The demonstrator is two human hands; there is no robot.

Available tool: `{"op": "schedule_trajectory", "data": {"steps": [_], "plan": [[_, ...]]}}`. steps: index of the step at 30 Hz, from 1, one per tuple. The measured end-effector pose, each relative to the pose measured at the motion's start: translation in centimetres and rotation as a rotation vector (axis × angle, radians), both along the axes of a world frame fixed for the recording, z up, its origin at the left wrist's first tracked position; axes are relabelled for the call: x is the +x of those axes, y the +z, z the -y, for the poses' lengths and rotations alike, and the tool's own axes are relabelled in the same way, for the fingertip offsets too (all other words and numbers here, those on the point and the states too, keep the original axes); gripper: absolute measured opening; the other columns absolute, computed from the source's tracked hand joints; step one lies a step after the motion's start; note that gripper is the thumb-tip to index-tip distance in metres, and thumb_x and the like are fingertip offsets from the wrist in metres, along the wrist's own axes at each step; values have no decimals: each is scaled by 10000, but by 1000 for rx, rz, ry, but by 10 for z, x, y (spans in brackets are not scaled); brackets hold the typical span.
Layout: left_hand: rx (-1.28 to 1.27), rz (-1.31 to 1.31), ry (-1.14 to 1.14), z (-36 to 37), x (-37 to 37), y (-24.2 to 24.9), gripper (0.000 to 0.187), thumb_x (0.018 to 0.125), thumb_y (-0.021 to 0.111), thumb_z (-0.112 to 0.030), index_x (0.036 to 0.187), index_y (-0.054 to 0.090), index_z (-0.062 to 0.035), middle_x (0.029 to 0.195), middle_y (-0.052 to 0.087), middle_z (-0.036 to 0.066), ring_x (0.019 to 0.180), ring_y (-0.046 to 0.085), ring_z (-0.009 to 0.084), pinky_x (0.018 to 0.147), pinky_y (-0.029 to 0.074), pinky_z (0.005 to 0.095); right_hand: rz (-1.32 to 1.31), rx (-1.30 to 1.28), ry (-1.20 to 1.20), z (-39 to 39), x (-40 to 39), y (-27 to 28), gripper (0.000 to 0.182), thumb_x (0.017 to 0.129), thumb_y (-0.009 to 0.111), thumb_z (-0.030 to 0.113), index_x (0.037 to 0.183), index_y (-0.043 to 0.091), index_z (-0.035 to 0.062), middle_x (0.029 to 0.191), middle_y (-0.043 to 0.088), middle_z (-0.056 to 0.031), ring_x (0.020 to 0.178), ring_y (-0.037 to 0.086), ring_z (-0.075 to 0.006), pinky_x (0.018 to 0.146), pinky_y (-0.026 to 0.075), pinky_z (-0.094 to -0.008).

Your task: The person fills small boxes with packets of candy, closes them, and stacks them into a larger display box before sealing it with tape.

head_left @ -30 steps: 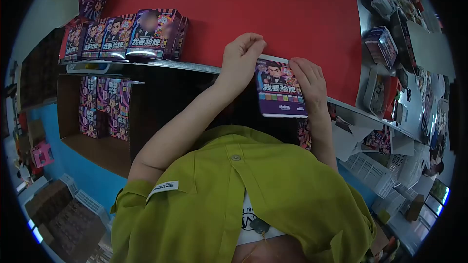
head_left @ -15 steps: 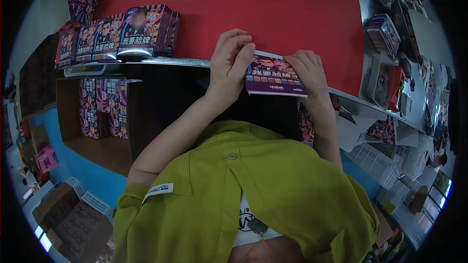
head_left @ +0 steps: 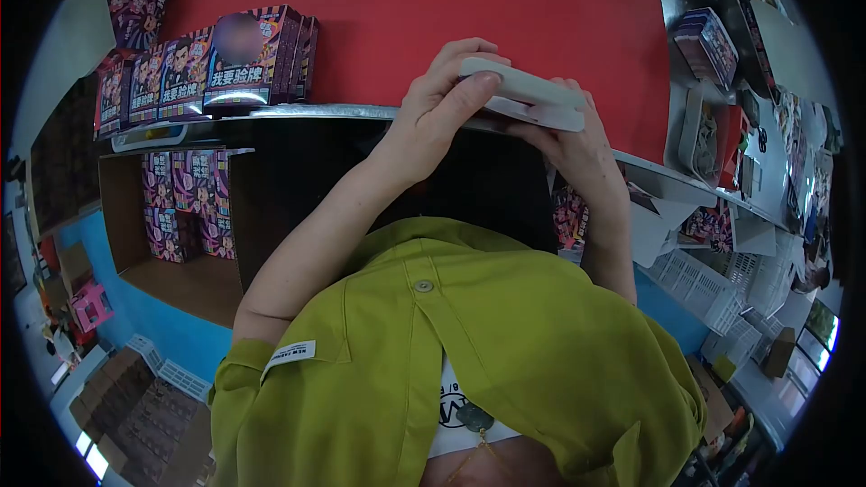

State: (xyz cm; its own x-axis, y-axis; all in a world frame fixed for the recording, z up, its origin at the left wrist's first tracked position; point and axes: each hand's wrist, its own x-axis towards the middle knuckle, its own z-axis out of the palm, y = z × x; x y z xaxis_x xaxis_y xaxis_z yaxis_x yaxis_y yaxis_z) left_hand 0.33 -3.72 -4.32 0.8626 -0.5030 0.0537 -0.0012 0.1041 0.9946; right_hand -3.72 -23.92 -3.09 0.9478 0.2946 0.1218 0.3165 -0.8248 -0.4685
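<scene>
Both hands hold a small printed card box above the front edge of the red-topped table. One end of it faces me, showing a white flap and a narrow gap; its printed front is turned out of sight. My left hand grips its left end, thumb on the near white edge and fingers behind. My right hand wraps round the right end, with its fingers partly hidden by the box. To the left, a row of upright purple printed boxes stands along the table edge.
Below the table at left, an open carton holds several similar boxes. On the right are a stack of boxes, a white bin and white plastic baskets. A pink stool stands far left.
The box has been tilted up and turned, so its white flap end shows instead of the printed front. My left thumb has moved onto its edge, and my right hand has shifted its hold.
</scene>
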Motion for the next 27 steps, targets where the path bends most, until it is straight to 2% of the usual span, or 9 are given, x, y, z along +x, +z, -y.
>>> {"op": "schedule_trajectory", "data": {"steps": [1,3,9,13,15,20,22,25,27], "plan": [[-7,-13,-12,3,1,0,433,950,411,-321,1241,543,-29,1368,361,125,1173,482,264,925,455,379,-4,-3,-3,3,-4,-2,414,778,715,233,1107,567,30,1002,551,-98,954,546,-245,864,442,-366],[-11,12,-46,8,2,-2,417,947,420,-311,1224,556,-31,1368,359,122,1174,480,264,929,451,378,-161,631,-46,9,-11,-7,546,848,641,375,1256,499,42,1204,510,-134,1145,512,-270,974,421,-399],[-11,-25,-135,18,2,-5,409,935,454,-303,1236,536,-38,1252,474,123,1129,511,251,916,450,357,-164,1051,86,11,-12,-21,581,958,401,481,1356,428,58,1371,419,-162,1278,415,-323,1035,369,-462],[-5,-137,-168,19,-2,5,431,932,470,-313,1261,501,-37,1119,562,124,1072,545,229,893,454,341,-147,1212,126,8,-7,-35,565,952,427,478,1330,467,59,1363,437,-166,1271,426,-314,1043,359,-453],[96,-54,-175,18,2,-1,431,932,470,-317,1259,504,-38,1130,557,128,1075,543,225,898,449,341,-321,1497,180,13,-5,-41,569,954,462,414,1347,425,4,1406,370,-218,1311,374,-328,1080,307,-451],[193,52,-110,13,2,-2,371,937,503,-266,1221,503,-28,1120,577,102,1025,557,176,898,456,324,-448,1572,151,19,-3,-36,378,913,538,208,1232,556,6,1320,468,-215,1269,423,-325,1060,336,-452],[-109,-180,-147,16,1,1,346,926,519,-234,1208,522,-33,1108,580,76,1036,558,172,893,463,325,-505,1621,123,19,-1,-29,328,893,544,140,1188,595,4,1282,505,-214,1247,447,-323,1051,346,-453],[-262,-124,-119,19,2,-5,270,909,547,-133,1160,573,-38,1117,576,52,1044,561,171,883,475,317,-502,1617,113,14,-1,-19,289,860,516,28,1124,628,-10,1233,538,-216,1196,489,-314,1035,362,-432],[-298,-70,-92,19,3,-5,264,892,566,-110,1144,595,-38,1146,578,86,1052,577,218,886,484,348,-181,1438,13,2,-3,-12,246,844,580,28,1071,676,43,1146,621,-135,1017,607,-264,897,473,-345]]}}
